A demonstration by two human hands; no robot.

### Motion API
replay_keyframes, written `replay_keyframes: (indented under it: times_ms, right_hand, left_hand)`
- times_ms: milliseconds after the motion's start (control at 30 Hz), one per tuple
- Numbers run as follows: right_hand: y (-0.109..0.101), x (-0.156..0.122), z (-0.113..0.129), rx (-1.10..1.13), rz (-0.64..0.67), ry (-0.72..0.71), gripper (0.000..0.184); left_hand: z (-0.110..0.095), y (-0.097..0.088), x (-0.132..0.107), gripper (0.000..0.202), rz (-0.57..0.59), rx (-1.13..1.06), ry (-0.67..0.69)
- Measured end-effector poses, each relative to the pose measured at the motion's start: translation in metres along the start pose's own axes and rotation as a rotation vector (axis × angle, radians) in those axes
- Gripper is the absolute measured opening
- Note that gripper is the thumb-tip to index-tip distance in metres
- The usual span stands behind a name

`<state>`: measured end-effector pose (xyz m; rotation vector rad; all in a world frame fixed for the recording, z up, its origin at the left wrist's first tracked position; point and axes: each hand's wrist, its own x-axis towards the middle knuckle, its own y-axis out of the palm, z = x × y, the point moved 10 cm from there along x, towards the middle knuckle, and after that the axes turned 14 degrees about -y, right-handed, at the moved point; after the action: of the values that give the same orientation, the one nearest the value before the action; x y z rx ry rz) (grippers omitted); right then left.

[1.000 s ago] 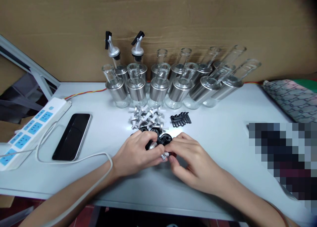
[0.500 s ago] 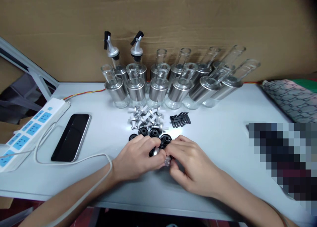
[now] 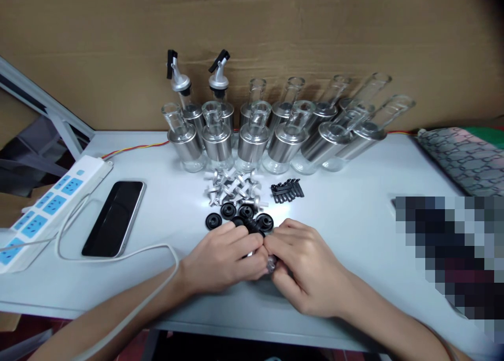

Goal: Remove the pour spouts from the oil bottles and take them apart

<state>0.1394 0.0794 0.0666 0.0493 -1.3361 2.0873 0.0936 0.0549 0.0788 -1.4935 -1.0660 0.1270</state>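
Observation:
My left hand (image 3: 226,256) and my right hand (image 3: 305,269) meet at the table's near middle, fingers pinched together on a small pourer part (image 3: 270,263) of metal and black plastic, mostly hidden between them. Just beyond my fingertips lie several black round stoppers (image 3: 247,213). Behind those sits a heap of small metal-and-white spout pieces (image 3: 234,187), with a row of black clips (image 3: 287,189) to its right. Two rows of glass bottles with steel sleeves (image 3: 252,137) stand at the back; two at the back left carry fitted pourers (image 3: 218,77).
A black phone (image 3: 114,217) lies at the left beside a white power strip (image 3: 47,208), whose cable (image 3: 118,256) runs across my left forearm. A patterned pouch (image 3: 466,158) rests at the right. A cardboard wall (image 3: 275,30) backs the white table (image 3: 374,219).
Both hands have drawn back toward the table's near edge with the small part between them, uncovering the black stoppers that they partly hid.

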Motion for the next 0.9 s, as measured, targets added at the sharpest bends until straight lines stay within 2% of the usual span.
replay_keyframes:
  times_ms: [133,400,633,833,900]
  right_hand:
    - [0.001,0.0,0.002,-0.022,0.02,-0.003,0.008]
    - [0.007,0.0,0.004,-0.063,0.063,0.002,0.008]
    - [0.004,0.0,0.008,-0.122,0.035,-0.043,0.011]
    - [-0.005,0.0,0.014,0.017,-0.053,-0.1,0.008]
    - [-0.011,0.001,0.011,0.067,-0.066,-0.069,0.01]
  left_hand:
    - [-0.002,-0.002,-0.001,0.027,-0.008,-0.021,0.031]
    - [-0.008,-0.002,-0.004,0.015,-0.002,0.01,0.102]
    - [-0.01,-0.003,-0.002,0.013,0.006,-0.022,0.136]
    - [-0.008,-0.01,0.002,0.018,0.006,-0.041,0.11]
    - [-0.004,-0.01,0.003,0.02,0.008,-0.026,0.087]
